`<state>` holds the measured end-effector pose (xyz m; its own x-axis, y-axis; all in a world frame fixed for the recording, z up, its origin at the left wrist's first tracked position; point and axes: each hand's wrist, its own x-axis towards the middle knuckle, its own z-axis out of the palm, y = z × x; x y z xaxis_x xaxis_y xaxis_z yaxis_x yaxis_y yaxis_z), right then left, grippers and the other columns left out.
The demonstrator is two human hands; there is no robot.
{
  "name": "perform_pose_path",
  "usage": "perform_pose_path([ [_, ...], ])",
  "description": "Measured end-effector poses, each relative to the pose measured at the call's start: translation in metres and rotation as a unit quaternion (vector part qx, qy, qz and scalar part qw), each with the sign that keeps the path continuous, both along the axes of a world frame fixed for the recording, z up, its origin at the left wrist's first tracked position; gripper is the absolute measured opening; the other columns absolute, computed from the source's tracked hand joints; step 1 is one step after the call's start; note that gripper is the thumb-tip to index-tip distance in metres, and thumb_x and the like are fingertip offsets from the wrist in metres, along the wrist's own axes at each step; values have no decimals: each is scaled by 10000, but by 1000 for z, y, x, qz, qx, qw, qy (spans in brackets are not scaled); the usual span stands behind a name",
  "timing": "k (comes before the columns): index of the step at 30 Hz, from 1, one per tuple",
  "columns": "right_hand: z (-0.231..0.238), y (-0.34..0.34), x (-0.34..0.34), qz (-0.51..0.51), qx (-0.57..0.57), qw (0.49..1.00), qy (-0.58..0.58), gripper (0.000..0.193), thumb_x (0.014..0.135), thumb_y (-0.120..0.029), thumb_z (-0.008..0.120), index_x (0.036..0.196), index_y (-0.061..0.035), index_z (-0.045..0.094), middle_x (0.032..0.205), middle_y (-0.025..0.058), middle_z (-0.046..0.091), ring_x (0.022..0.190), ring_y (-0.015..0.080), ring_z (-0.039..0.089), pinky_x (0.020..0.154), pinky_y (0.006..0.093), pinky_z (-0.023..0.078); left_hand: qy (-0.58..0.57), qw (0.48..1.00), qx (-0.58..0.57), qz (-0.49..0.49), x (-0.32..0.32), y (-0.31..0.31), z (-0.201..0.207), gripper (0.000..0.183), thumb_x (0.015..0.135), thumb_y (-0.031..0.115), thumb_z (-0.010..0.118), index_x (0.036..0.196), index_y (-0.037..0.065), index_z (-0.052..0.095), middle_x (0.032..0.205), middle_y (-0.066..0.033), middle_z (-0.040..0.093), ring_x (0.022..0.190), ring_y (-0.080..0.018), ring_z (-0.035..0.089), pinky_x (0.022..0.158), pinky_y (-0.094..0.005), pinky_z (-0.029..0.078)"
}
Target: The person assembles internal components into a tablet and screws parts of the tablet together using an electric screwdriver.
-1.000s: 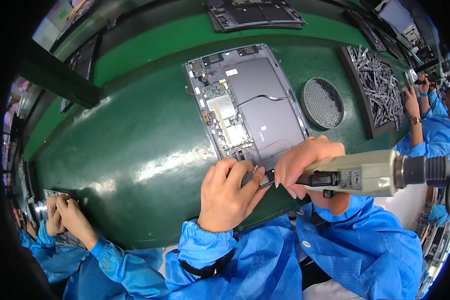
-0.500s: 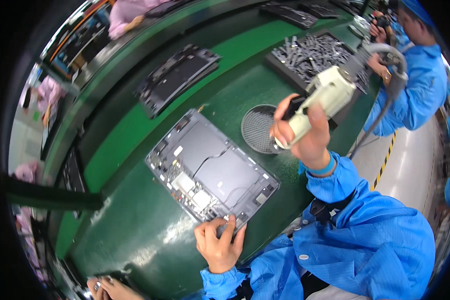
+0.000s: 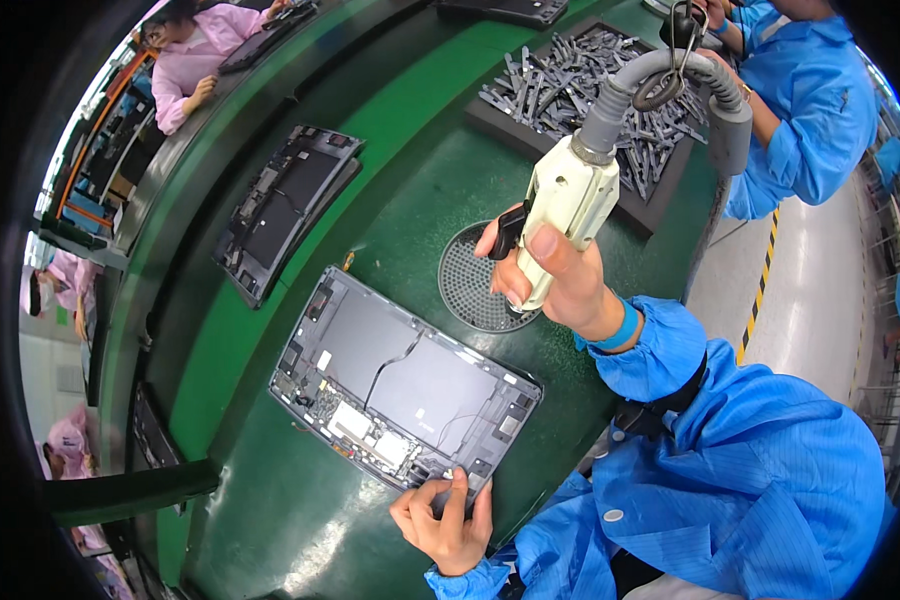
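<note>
My right hand [image 3: 570,285] is wrapped round a cream electric screwdriver [image 3: 570,195] with a black trigger lever, its end pointing down. The screwdriver's lower end is over the near right edge of a round grey dish [image 3: 460,270] with a grid of small holes. An opened tablet or thin laptop [image 3: 400,370] lies tilted across the green bench, its battery, dark cable and circuit board exposed. My left hand [image 3: 450,525] grips the near corner of this device, fingertips on its inner face. Whatever may sit under those fingertips is hidden.
Behind the dish stands a dark tray [image 3: 660,215] heaped with small grey strips. Another opened device [image 3: 285,210] lies on the green strip at the far left. A person in blue [image 3: 810,110] works at the right. A grey cable [image 3: 670,60] rises from the screwdriver.
The view has shifted, so the bench things sit differently in the picture. The screwdriver stands more upright, still by the dish. Another person's hand at the lower left has gone from view.
</note>
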<state>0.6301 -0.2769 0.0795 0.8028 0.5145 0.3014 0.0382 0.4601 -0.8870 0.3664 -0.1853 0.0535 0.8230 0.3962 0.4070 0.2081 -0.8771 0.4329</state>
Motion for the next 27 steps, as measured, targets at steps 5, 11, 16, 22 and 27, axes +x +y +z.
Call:
perform_pose_path([
  [5, -1, 2, -2, 2, -7, 1000, -5, 602, 882, -491, 541, 923, 110, 530, 535, 75, 509, 487, 130, 509, 546, 286, 489, -6, 1000, -1, -1, -2, 1, -1, 386, 534, 89, 836, 902, 74, 721, 848, -59, 548, 831, -273, 471, 693, -372, 418],
  [11, 0, 1, -2, 6, -16, 1000, -8, 598, 885, -494, 539, 933, 102, 532, 544, 74, 512, 489, 134, 512, 549, 288, 493, 1, 1000, -10, 4, 0, 0, 2, 399, 522, 94, 839, 901, 68, 720, 852, -57, 548, 830, -272, 470, 692, -369, 417],
  [16, -2, 0, -4, -11, -23, 1000, 3, 656, 901, -533, 472, 965, 117, 532, 520, 52, 486, 481, 139, 509, 567, 305, 493, 0, 1000, -20, 5, -2, 0, 2, 421, 519, 115, 844, 916, 63, 712, 880, -64, 553, 845, -279, 471, 712, -375, 420],
  [22, 6, -4, -16, 13, 55, 998, -23, 681, 904, -576, 409, 969, 89, 536, 529, 29, 469, 478, 133, 476, 569, 306, 464, -34, 999, -6, 27, -13, 7, -1, 438, 518, 187, 854, 894, 73, 661, 982, -92, 573, 918, -328, 490, 789, -430, 414],
  [27, 24, 1, -67, 158, 46, 986, -35, 869, 798, -744, 457, 989, 101, 527, 563, 27, 514, 507, 119, 516, 587, 290, 475, -44, 998, -39, 23, -11, 12, -5, 416, 536, 139, 836, 893, 58, 639, 964, -91, 585, 892, -323, 510, 767, -421, 443],
])
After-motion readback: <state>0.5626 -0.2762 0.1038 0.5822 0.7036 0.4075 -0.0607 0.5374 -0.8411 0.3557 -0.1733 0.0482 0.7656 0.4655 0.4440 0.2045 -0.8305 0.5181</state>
